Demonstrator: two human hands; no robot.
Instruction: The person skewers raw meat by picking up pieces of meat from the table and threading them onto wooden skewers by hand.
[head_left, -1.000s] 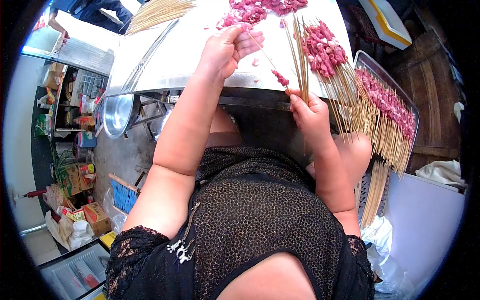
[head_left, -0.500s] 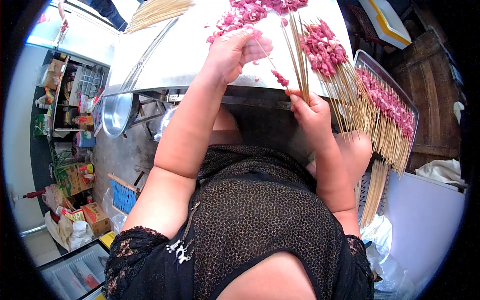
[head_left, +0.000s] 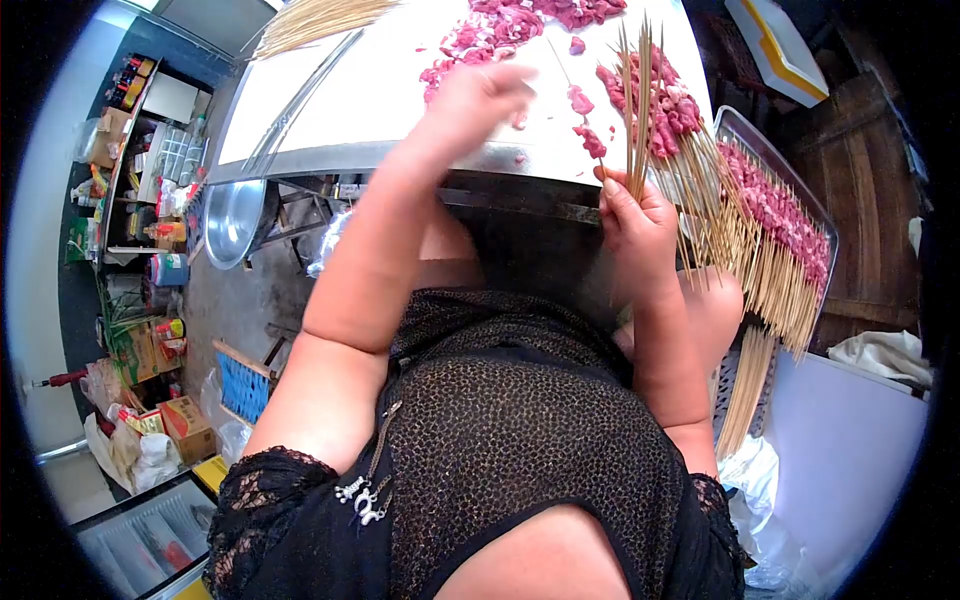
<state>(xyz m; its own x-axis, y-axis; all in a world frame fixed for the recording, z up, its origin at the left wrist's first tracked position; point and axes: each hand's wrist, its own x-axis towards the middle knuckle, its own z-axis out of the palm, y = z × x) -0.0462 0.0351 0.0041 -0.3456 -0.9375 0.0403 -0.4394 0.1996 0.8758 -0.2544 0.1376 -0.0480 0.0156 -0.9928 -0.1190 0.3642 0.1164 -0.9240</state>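
My right hand [head_left: 640, 220] is closed round the lower ends of several bamboo skewers [head_left: 637, 110], which point up above the table's front edge. One skewer leans away to the left and carries meat pieces [head_left: 592, 140] on its middle part, its upper tip bare. Smeared by motion, my left hand [head_left: 475, 105] hangs over the table by the pile of raw meat chunks [head_left: 495, 35]; whether its fingers hold anything is not clear. Finished meat skewers [head_left: 665, 110] lie on the table just right of my right hand.
Loaded skewers fill a metal tray [head_left: 830, 225] on the right. On the white table [head_left: 390, 90] lie metal skewers [head_left: 300, 100] and a bundle of bare bamboo skewers [head_left: 310, 22]. Below at left are a metal basin [head_left: 232, 225] and shelves of goods [head_left: 160, 190].
A second meat piece now sits on the leaning skewer. My left hand has moved away from its tip toward the meat pile, and my right hand has shifted slightly right.
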